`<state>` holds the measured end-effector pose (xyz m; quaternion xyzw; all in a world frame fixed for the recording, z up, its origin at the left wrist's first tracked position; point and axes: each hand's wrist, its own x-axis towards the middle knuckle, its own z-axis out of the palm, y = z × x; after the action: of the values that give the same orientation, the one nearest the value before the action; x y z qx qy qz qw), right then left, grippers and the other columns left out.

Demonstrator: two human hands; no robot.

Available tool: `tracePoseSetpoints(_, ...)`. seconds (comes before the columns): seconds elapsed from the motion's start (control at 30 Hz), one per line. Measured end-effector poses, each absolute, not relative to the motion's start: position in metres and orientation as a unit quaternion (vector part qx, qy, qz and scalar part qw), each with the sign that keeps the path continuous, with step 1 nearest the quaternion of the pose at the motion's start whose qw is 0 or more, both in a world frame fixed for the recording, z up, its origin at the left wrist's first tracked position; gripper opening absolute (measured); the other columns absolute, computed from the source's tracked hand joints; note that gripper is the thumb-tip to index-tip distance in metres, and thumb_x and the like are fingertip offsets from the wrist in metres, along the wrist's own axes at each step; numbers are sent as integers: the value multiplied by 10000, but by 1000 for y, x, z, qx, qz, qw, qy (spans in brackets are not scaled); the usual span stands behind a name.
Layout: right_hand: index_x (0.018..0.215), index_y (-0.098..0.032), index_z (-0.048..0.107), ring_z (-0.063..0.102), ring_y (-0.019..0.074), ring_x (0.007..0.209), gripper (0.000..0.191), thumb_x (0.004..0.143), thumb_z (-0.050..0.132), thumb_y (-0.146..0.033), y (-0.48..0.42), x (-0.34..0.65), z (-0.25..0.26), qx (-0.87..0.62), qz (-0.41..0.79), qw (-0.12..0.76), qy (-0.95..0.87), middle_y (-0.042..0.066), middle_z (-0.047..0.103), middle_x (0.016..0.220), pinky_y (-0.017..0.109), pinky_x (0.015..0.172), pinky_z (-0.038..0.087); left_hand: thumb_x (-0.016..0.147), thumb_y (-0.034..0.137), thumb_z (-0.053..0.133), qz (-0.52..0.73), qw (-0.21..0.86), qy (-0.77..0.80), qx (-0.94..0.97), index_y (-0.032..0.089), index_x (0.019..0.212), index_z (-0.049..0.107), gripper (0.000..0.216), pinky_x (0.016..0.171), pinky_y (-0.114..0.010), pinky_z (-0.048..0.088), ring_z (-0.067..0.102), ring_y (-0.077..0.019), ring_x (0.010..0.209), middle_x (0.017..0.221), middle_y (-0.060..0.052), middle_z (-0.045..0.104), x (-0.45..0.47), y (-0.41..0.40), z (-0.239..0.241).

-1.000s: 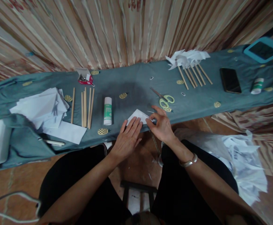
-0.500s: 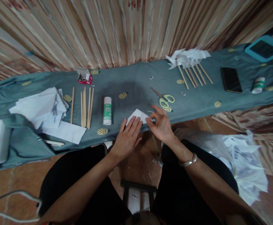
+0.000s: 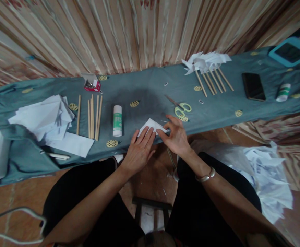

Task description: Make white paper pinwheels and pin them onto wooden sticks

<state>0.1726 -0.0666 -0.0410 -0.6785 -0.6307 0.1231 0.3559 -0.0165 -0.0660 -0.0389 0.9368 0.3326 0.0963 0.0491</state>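
Note:
A small folded piece of white paper [image 3: 150,123], its peak pointing away from me, lies at the table's near edge. My left hand [image 3: 140,150] rests on it, fingers stretched out flat over its left part. At the right corner, my right hand [image 3: 176,137] has its thumb on the paper and its other fingers curled close by; the fingertips under the corner are partly hidden. Scissors with light green handles [image 3: 182,109] lie just beyond the right hand. A white and green glue stick [image 3: 117,120] stands or lies to the left of the paper; I cannot tell which.
Loose wooden sticks [image 3: 91,116] and a pile of white paper [image 3: 43,115] are on the left, below a small red box [image 3: 92,84] of metal bits. Paper pinwheels [image 3: 208,63] on sticks lie back right, near a phone [image 3: 253,86]. A bag of white paper [image 3: 264,178] stands at right.
My right thumb has slid a little to the left over the paper. My left hand stays flat in place. The whole view has shifted slightly.

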Motion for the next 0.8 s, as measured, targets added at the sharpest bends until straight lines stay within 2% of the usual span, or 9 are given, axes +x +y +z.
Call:
tracePoseSetpoints(0.13,724,-210,598,489,341,1306,322,873,595,-495,-68,171,-44,-672,115,361,-636,170,598,1336,564,1095,378,944,281,515,90,48,335,937,58,1473,366,593,1188,-540,263,317,-327,1465,1554,-188,390,-16,-66,-38)
tracePoseSetpoints(0.27,747,-205,603,491,325,1313,354,931,517,-495,-69,177,-48,-660,93,355,-656,181,588,1344,552,1105,373,944,277,517,87,51,333,938,58,1466,382,582,1187,-538,268,320,-327,1463,1548,-185,401,-17,-65,-38)
tracePoseSetpoints(0.47,800,-198,615,480,316,1325,260,946,527,-395,-75,198,-50,-652,17,352,-671,177,587,1336,537,1111,382,945,272,515,82,60,335,937,61,1463,392,573,1196,-526,258,321,-323,1464,1557,-179,386,-17,-65,-35)
tracePoseSetpoints(0.6,947,-189,644,437,300,1365,166,959,501,-272,-83,192,-39,-635,-19,330,-698,153,542,1411,518,1096,395,943,270,515,88,59,334,937,56,1461,394,573,1196,-528,253,318,-323,1466,1552,-189,390,-17,-66,-35)
tracePoseSetpoints(0.7,1100,-190,637,449,271,1357,239,970,437,-180,-89,181,-27,-596,-43,291,-747,134,561,1408,487,1082,399,947,275,509,92,51,333,937,53,1466,385,578,1197,-530,247,313,-324,1467,1553,-192,387,-17,-66,-37)
tracePoseSetpoints(0.8,1167,-164,628,457,281,1343,288,960,429,-141,-93,173,-20,-582,-83,267,-764,151,576,1395,480,1048,415,950,277,506,96,43,332,937,47,1470,377,583,1197,-528,248,310,-324,1469,1557,-192,380,-17,-66,-38)
